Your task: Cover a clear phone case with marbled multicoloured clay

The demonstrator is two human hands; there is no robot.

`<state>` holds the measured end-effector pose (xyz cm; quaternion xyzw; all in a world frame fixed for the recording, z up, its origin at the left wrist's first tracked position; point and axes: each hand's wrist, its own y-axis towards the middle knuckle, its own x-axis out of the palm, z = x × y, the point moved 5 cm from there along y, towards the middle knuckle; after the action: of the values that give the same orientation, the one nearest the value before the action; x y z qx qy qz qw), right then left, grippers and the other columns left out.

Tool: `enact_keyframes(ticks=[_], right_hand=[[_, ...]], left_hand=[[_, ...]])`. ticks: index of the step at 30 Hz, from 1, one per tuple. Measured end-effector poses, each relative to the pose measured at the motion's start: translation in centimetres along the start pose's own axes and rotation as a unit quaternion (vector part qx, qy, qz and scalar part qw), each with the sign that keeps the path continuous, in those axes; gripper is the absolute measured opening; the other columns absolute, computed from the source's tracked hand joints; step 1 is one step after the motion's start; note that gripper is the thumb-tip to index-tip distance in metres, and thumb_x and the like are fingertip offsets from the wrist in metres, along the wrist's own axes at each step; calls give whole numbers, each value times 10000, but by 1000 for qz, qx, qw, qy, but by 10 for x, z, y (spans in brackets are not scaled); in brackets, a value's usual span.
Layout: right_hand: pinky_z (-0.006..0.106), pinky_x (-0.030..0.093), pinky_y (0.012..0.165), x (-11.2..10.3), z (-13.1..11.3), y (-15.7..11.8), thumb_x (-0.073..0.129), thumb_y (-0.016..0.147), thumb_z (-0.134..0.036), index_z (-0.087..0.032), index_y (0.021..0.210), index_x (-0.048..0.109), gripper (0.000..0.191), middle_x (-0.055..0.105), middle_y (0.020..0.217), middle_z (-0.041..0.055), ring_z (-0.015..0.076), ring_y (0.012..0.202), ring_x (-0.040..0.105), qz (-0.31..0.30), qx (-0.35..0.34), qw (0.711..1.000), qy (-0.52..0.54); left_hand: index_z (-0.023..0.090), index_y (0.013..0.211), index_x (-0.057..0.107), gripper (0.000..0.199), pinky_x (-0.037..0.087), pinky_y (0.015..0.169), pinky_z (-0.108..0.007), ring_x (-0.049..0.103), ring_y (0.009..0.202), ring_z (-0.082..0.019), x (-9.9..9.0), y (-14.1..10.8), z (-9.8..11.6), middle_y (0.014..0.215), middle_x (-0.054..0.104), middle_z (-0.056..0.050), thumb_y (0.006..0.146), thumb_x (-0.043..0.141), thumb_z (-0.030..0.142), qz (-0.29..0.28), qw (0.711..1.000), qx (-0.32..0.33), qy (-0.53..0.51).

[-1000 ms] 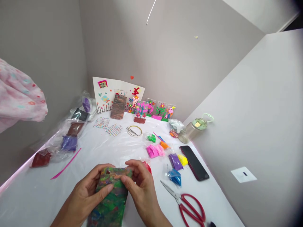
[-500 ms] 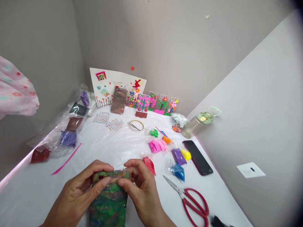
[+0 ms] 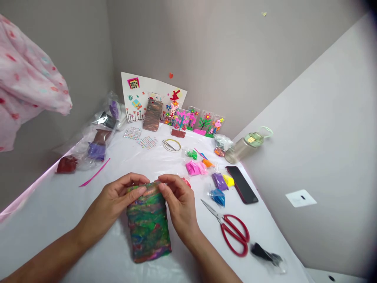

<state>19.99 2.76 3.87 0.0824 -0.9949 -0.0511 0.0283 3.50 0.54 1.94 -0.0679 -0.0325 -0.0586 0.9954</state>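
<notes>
A phone case (image 3: 149, 228) coated in marbled green, brown, red and purple clay is held up by its top end, tilted toward me. My left hand (image 3: 122, 195) grips the top left corner, thumb on the front face and fingers behind the upper edge. At the top right corner my right hand (image 3: 178, 200) pinches the edge between thumb and fingers. A red clay packet (image 3: 186, 182) lies mostly hidden behind my right hand. Red-handled scissors (image 3: 231, 232) rest to the right of that hand.
Clay packets, including a purple one (image 3: 220, 181), lie near a phone (image 3: 242, 184) and a bottle (image 3: 247, 145). Decorated cases (image 3: 203, 122) and a brown case (image 3: 153, 114) lean at the back. Bagged clay (image 3: 100, 137) lines the left edge; a black packet (image 3: 265, 253) sits front right.
The view has shifted, so the table's items sit higher in the picture. More of the clay-coated case shows, down to its lower end. Both hands keep hold of its top edge.
</notes>
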Motion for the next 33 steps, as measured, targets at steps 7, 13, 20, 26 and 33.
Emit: enact_keyframes(ticks=[7, 13, 20, 26, 33], right_hand=[[259, 435, 627, 8, -3, 0, 712, 821, -259, -220, 938, 673, 129, 643, 768, -7, 139, 698, 580, -20, 2, 998, 53], [270, 432, 667, 9, -5, 0, 705, 809, -230, -221, 1136, 595, 345, 631, 815, -8, 142, 728, 567, -75, 19, 997, 26], [265, 438, 663, 8, -3, 1, 689, 823, -243, -212, 1141, 586, 336, 634, 831, -1, 144, 736, 571, -73, 21, 997, 29], [273, 456, 663, 10, -4, -1, 715, 811, -295, -228, 1120, 587, 341, 641, 815, -7, 155, 732, 589, -73, 34, 996, 49], [292, 461, 689, 13, -2, -1, 716, 805, -268, -239, 1112, 598, 330, 650, 837, -3, 168, 761, 599, -88, 31, 995, 42]], left_hand=[[300, 1158, 625, 386, 467, 701, -248, 584, 850, -172, 4, 2, -2, 896, 623, 27, 831, 731, 476, -12, 1000, 4, -4], [299, 1228, 584, 431, 487, 774, -288, 618, 941, -207, 0, 5, 0, 950, 651, 6, 852, 710, 467, -7, 999, -11, -42], [291, 1213, 597, 421, 469, 745, -256, 598, 870, -171, -3, 4, 1, 893, 631, 28, 843, 730, 442, -14, 999, 0, -36], [317, 1283, 549, 470, 481, 806, -281, 617, 976, -199, -2, 2, 4, 1014, 667, 11, 859, 712, 438, -31, 998, -18, -42], [292, 1260, 579, 503, 498, 849, -307, 634, 1021, -229, -1, 4, 2, 1068, 678, -3, 812, 762, 427, -30, 999, -15, -26]])
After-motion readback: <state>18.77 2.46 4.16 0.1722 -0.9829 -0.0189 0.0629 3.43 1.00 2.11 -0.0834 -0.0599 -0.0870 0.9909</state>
